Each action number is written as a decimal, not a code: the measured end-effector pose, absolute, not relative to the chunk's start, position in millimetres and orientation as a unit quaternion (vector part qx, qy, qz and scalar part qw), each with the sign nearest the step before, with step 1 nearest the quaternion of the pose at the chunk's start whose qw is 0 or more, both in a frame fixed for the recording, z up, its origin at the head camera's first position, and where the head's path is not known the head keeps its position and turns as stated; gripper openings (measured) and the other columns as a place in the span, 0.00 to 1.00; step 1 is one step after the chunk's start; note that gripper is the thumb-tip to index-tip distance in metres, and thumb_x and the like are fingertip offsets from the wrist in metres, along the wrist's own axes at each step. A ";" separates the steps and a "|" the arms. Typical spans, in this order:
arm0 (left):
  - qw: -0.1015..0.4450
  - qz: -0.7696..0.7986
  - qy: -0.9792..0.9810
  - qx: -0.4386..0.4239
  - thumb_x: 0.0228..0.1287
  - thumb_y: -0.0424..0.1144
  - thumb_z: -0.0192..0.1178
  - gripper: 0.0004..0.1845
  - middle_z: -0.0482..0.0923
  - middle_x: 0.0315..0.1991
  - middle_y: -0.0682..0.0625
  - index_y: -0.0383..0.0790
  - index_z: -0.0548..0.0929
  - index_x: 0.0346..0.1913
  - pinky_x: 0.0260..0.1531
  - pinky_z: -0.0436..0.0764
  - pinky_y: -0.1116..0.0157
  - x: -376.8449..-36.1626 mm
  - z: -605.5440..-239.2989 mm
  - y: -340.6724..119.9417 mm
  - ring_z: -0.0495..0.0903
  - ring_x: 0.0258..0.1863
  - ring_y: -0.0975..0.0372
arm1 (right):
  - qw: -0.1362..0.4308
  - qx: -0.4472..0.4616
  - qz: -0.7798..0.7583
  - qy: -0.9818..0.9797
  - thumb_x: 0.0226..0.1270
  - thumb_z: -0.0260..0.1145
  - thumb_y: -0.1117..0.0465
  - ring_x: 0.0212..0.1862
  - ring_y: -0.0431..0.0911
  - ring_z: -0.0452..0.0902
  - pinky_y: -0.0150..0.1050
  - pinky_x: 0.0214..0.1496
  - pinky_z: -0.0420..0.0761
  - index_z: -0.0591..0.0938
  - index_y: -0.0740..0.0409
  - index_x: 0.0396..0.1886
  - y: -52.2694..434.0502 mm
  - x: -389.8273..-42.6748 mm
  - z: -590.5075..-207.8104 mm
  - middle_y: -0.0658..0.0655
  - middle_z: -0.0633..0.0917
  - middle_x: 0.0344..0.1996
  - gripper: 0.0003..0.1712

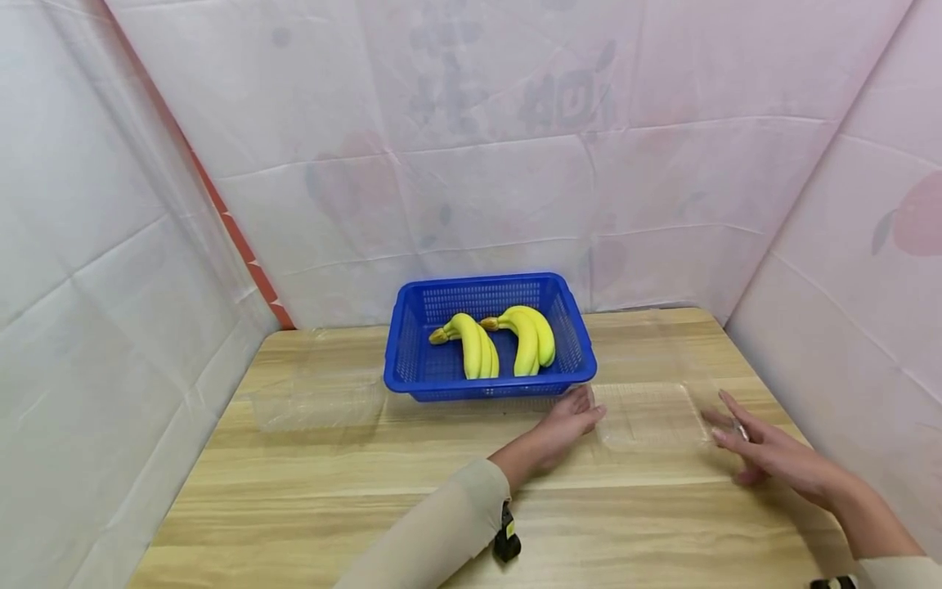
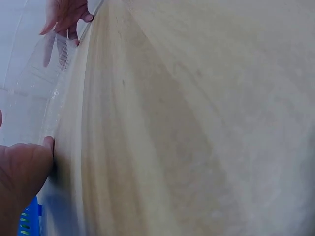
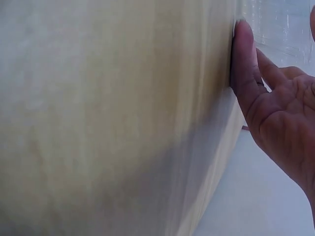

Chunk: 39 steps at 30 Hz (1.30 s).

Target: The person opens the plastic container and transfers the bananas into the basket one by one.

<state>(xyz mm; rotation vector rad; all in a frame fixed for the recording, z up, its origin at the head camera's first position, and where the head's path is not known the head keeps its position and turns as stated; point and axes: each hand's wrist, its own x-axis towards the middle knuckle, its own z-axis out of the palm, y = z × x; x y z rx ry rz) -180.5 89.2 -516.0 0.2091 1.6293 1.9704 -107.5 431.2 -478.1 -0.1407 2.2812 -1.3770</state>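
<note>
Where white sheets hang — wooden table (image 1: 331,491), bare-grained.

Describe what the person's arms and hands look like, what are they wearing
Both arms wear long beige sleeves. The left sleeve ends in a ribbed cuff with a small black device strapped under the wrist. Another dark strap shows by the right sleeve. Both hands are bare.
</note>
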 end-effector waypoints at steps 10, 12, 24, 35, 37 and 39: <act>0.306 0.687 0.648 0.122 0.83 0.46 0.58 0.44 0.45 0.90 0.47 0.41 0.46 0.88 0.88 0.50 0.52 -183.1 -517.6 81.8 0.46 0.89 0.52 | 0.226 -0.037 -0.485 0.844 0.92 0.41 0.48 0.54 0.22 0.72 0.45 0.44 0.90 0.32 0.52 0.89 430.1 -116.3 -480.8 0.06 0.60 0.63 0.41; 0.309 0.682 0.650 0.127 0.83 0.47 0.58 0.44 0.44 0.90 0.47 0.41 0.45 0.88 0.88 0.50 0.52 -183.8 -517.3 81.7 0.45 0.89 0.51 | 0.226 -0.037 -0.489 0.842 0.92 0.39 0.48 0.53 0.26 0.72 0.45 0.43 0.90 0.33 0.54 0.89 430.9 -117.6 -480.9 0.03 0.61 0.61 0.40; 0.315 0.679 0.650 0.132 0.83 0.48 0.58 0.45 0.41 0.90 0.47 0.42 0.43 0.88 0.88 0.49 0.52 -186.6 -523.3 81.1 0.43 0.90 0.51 | 0.244 -0.037 -0.495 0.833 0.92 0.37 0.46 0.52 0.31 0.71 0.47 0.44 0.91 0.34 0.54 0.89 434.1 -122.7 -485.2 0.04 0.62 0.61 0.39; 0.297 0.676 0.662 0.128 0.81 0.49 0.59 0.45 0.46 0.89 0.47 0.44 0.46 0.88 0.88 0.51 0.52 -184.9 -523.9 79.3 0.48 0.89 0.52 | 0.257 -0.042 -0.491 0.831 0.92 0.36 0.46 0.52 0.32 0.71 0.46 0.45 0.91 0.35 0.54 0.89 435.2 -126.9 -486.9 0.06 0.63 0.59 0.39; 0.299 0.675 0.663 0.126 0.81 0.50 0.59 0.45 0.46 0.90 0.48 0.45 0.46 0.88 0.88 0.52 0.52 -184.9 -524.8 79.7 0.48 0.89 0.52 | 0.259 -0.041 -0.493 0.830 0.92 0.36 0.46 0.52 0.31 0.71 0.46 0.45 0.91 0.35 0.55 0.89 436.5 -126.0 -488.5 0.06 0.63 0.59 0.39; 0.301 0.675 0.662 0.125 0.82 0.50 0.59 0.44 0.46 0.90 0.49 0.46 0.47 0.88 0.88 0.52 0.52 -185.3 -525.2 80.0 0.48 0.89 0.53 | 0.257 -0.043 -0.495 0.829 0.92 0.36 0.46 0.52 0.30 0.71 0.46 0.46 0.91 0.36 0.56 0.89 437.3 -125.4 -489.8 0.06 0.63 0.58 0.39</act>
